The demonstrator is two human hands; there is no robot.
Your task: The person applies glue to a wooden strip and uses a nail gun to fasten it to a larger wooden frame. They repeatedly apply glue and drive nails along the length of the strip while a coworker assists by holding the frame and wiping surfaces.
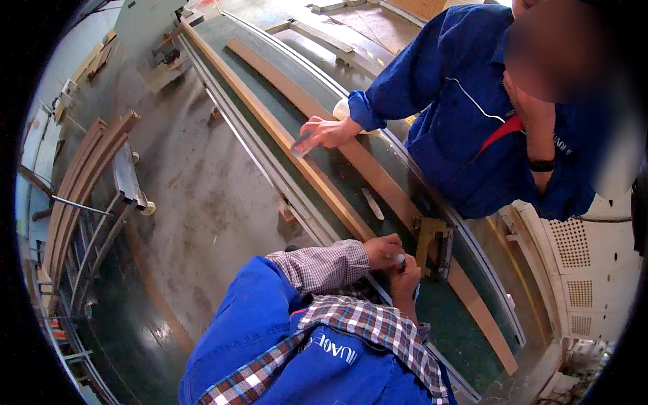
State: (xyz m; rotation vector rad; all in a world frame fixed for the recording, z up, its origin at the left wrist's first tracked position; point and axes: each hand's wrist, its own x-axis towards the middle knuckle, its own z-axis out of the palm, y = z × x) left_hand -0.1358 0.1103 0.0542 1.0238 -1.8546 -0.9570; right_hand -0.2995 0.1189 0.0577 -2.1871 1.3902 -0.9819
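Note:
My left hand (383, 252) and my right hand (405, 278) meet over the near part of the green-topped table. Both have their fingers closed around a small white-tipped thing (399, 258), mostly hidden by the fingers. Just beyond my left hand is the near end of a long, narrow wooden strip (256, 101). To the right of my hands, a wooden block with a metal fitting (435, 248) sits over a second, wider brown board (378, 172). A pale, thin strip (372, 204) lies between the two boards.
Across the table, a person in a blue jacket (459, 108) leans in; their hand (331, 133) holds a flat, greyish piece (304, 144) at the narrow strip. Metal rails (466, 226) edge the table. At left, curved brown boards (84, 175) rest on a wheeled metal rack (128, 177).

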